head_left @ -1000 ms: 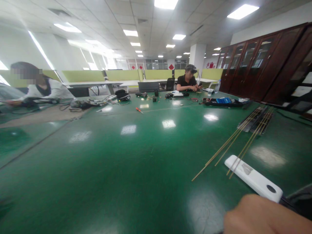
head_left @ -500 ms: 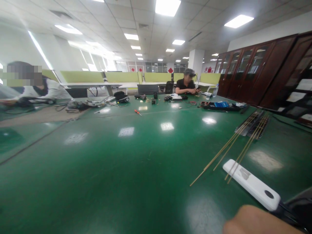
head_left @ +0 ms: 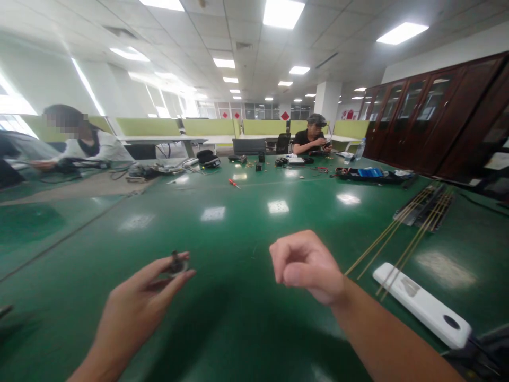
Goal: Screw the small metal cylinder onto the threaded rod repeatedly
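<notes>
My left hand is raised over the green table at lower left, its fingertips pinched on a small dark round part. My right hand hovers at centre, fingers curled into a loose fist with nothing showing in it. The two hands are apart, with the part held between them and nearer the left. To the right of my right forearm lies a white flat bar-shaped device with thin brass rods resting across its far end.
A black tray sits under the rods' far ends at right. Tools, a red screwdriver and cables lie at the table's far side. One person sits at far centre, another at left. Dark wooden cabinets line the right wall.
Both hands have come up into view over the table: the left now pinching a small dark part, the right moved from the bottom-right corner to centre. The view shifted slightly.
</notes>
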### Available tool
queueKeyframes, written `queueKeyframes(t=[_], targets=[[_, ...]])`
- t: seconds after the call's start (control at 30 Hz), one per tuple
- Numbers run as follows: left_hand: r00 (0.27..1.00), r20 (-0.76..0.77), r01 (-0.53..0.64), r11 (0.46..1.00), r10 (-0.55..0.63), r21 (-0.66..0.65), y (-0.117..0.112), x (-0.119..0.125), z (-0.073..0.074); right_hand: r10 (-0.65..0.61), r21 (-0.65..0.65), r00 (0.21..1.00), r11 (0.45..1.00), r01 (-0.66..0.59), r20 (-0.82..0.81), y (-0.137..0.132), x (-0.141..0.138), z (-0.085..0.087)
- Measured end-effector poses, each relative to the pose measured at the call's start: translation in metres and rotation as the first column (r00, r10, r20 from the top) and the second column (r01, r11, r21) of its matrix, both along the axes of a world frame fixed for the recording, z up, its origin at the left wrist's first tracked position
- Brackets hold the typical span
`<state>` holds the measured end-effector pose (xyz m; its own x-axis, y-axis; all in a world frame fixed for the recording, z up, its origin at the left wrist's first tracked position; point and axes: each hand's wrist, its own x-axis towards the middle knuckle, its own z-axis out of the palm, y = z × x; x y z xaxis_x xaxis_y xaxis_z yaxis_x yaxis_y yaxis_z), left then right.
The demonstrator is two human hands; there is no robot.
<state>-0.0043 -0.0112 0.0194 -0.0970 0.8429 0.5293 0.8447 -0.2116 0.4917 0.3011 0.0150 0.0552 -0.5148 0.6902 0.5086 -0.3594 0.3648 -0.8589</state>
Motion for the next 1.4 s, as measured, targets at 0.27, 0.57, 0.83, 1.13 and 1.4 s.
queueKeyframes(t=[0.27, 0.57, 0.83, 1.13, 1.4], targets=[[0.916, -0.062, 0.394, 0.917, -0.397, -0.060, 0.055, 0.064, -0.044, -0.389, 0.250, 0.816, 0.919, 0.306, 0.429, 0.055, -0.004, -0.080], [0.831, -0.036, 0.551, 0.830, -0.555, -0.086, 0.062, 0.057, -0.070, -0.464, 0.462, 0.695, 0.862, 0.211, 0.549, 0.058, -0.012, -0.099], [0.817, 0.073, 0.577, 0.810, -0.572, -0.103, 0.063, 0.062, -0.078, -0.477, 0.512, 0.702, 0.839, 0.184, 0.529, 0.057, -0.016, -0.102], [0.821, 0.090, 0.570, 0.805, -0.564, -0.162, 0.059, 0.066, -0.072, -0.497, 0.519, 0.676, 0.832, 0.194, 0.544, 0.060, -0.020, -0.110], [0.834, 0.090, 0.552, 0.822, -0.545, -0.140, 0.053, 0.067, -0.069, -0.510, 0.523, 0.667, 0.827, 0.206, 0.543, 0.062, -0.018, -0.108]])
